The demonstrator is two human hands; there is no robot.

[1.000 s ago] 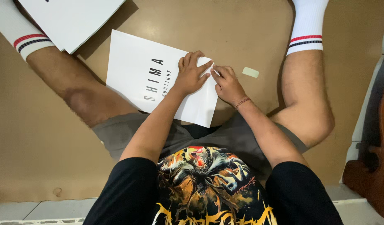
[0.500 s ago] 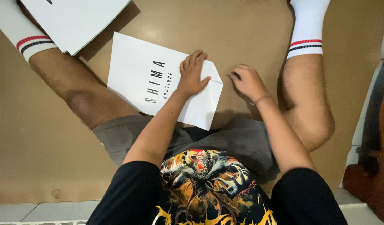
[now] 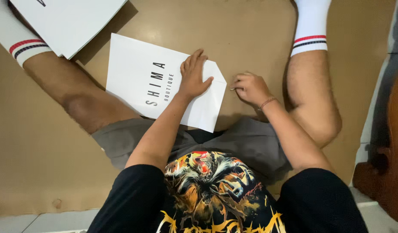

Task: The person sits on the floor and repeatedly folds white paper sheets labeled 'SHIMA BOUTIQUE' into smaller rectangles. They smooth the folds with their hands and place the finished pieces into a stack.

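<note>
From where I watch, a stack of white sheets [image 3: 69, 23] lies at the far left over one leg, and beside it the white printed sheet [image 3: 143, 80] sits flat on the brown floor [image 3: 251, 34] between the legs. My left hand [image 3: 194, 75] presses it flat, fingers together and thumb apart, one corner looking already folded. My right hand [image 3: 251, 88] rests just beside the sheet's edge, fingers curled; I cannot tell whether they pinch anything, so most folding seems left.
</note>
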